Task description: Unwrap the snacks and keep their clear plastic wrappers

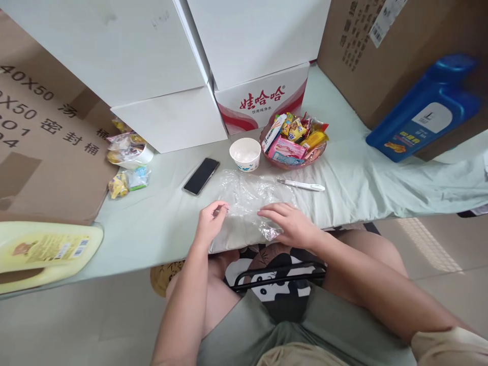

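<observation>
A crumpled clear plastic bag (247, 195) lies flat near the front edge of the cloth-covered table. My left hand (212, 219) pinches at the bag's left edge, thumb and index finger together. Across from it, my right hand (287, 223) rests on the bag's right side with the fingers stretched out and spread. Just behind the bag stands a white paper cup (245, 154), upright, its inside pale. A white utility knife (301, 184) lies at the bag's right, touching or very near it.
A pink glass bowl (293, 165) of packaged snacks sits behind the knife. Left of the bag is a phone (201, 176). A blue bottle (423, 109) leans at right; a yellow jug (49, 254) lies at left. White boxes (171, 122) line the back, near wrapped snacks (129, 180).
</observation>
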Motion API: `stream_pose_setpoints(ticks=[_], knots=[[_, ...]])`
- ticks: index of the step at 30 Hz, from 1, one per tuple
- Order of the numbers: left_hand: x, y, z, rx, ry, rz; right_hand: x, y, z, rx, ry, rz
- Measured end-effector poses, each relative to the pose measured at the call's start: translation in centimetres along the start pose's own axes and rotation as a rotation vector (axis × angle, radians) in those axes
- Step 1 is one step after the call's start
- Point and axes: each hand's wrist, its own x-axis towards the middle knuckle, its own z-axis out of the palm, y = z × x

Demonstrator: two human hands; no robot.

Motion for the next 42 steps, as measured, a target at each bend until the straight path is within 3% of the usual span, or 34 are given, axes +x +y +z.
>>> stream_pose_setpoints(ticks=[3,6,9,12,17,22,28,32,36,39,42], knots=[[-0.2,-0.1,-0.1,-0.092,-0.093,0.067,0.5,0.3,0.1,0.157,0.171,0.218],[-0.2,-0.6,0.2,-0.176,-0.215,0.091,1.1,1.2,-0.9,0.471,0.413,0.522],[0.6,-1.2,1.1,-0.218,-0.142,0.03,1.6,2.3,-2.0,0.752,0.575,0.785],[1.7,-1.4,1.9,-0.406,-0.059,0.043,1.7,3.1,-2.5,0.831,0.626,0.909],[2.8,-1.0,2.5,-0.634,0.053,-0.038,1.9,3.2,-2.1,0.753,0.562,0.911],[3.0,-0.7,2.8,-0.595,0.149,-0.158,2.5,2.9,-1.6,0.703,0.477,0.891],[3.3,-1.3,2.8,-0.535,0.281,-0.178,2.1,2.8,-1.6,0.649,0.588,0.821],[3.2,-1.2,2.7,-0.556,0.258,-0.124,2.0,2.9,-1.7,0.605,0.628,0.862],[2.9,-0.7,2.6,-0.43,0.167,-0.204,1.8,3.2,-1.5,0.581,0.673,0.874],[3.0,-0.6,2.5,-0.309,0.176,-0.247,1.5,3.5,-1.1,0.562,0.599,0.867],[3.3,-0.8,2.4,-0.254,0.213,-0.292,1.1,3.3,-0.8,0.392,0.456,0.784]])
